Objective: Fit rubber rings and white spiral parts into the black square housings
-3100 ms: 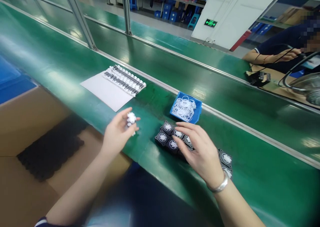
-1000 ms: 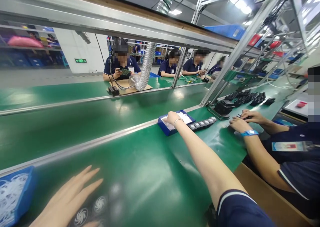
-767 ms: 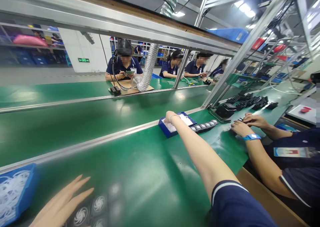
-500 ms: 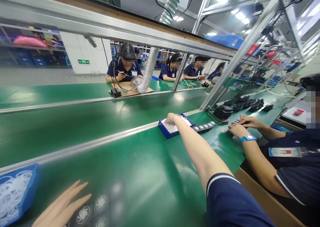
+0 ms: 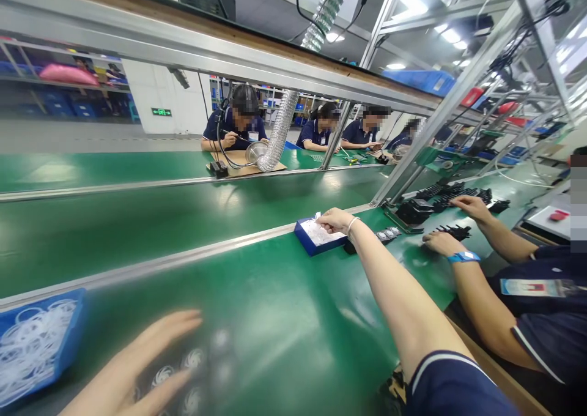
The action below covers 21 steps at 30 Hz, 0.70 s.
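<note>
My right hand reaches far forward over a blue box filled with small white pieces. Its fingers are pinched, with a small white piece showing at their tips. My left hand, blurred, is low at the left with thumb and fingers apart. It hovers over or beside a group of black square fans with white spiral rotors, partly hidden behind it. Whether it touches them I cannot tell.
A blue bin of white rings stands at the left. More fans lie right of the box. A co-worker's hands handle black parts at the right. A metal post rises beyond, and a metal strip crosses the green table.
My right hand has lifted slightly out of the white pieces, and a white piece now shows at its fingertips. My left hand has moved right and up. The co-worker's hands have spread apart.
</note>
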### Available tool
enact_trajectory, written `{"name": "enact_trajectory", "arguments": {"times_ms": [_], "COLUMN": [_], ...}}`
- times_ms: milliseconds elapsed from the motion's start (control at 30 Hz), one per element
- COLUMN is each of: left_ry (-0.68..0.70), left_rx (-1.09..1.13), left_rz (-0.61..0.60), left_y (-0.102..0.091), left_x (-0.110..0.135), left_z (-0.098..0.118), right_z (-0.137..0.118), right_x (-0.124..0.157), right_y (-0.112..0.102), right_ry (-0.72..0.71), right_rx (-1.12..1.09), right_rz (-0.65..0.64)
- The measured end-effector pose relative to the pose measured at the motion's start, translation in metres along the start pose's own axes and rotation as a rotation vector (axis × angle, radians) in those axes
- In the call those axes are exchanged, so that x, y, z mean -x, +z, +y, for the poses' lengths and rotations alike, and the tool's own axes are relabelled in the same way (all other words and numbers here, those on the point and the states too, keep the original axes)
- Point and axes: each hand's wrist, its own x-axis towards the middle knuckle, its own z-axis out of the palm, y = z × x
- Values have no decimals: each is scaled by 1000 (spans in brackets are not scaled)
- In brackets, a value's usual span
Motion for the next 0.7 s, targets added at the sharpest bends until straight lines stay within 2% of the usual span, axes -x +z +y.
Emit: {"name": "enact_trajectory", "arguments": {"times_ms": [67, 133, 233, 300, 400, 467, 567, 700], "left_ry": [-129, -215, -328, -336, -299, -312, -345, -321], "left_rx": [298, 652, 1042, 1216, 1380, 1404, 1416, 1477], "left_rz": [-120, -156, -70, -27, 123, 252, 375, 486], "left_y": [5, 17, 39, 51, 62, 65, 66, 66], "left_x": [-16, -34, -59, -69, -69, -61, -45, -31], "left_z": [26, 52, 81, 90, 91, 86, 78, 73], "right_z": [-6, -17, -38, -50, -61, -65, -69, -72], "right_x": [15, 36, 77, 104, 136, 148, 158, 167], "right_y": [12, 37, 95, 136, 184, 204, 219, 225], "right_ry": [-116, -255, -466, -575, -701, -744, -783, -818], "right_rx": [-9, -11, 3, 26, 39, 38, 35, 25], "right_rz": [-18, -64, -198, -295, -295, -257, -253, -301]}}
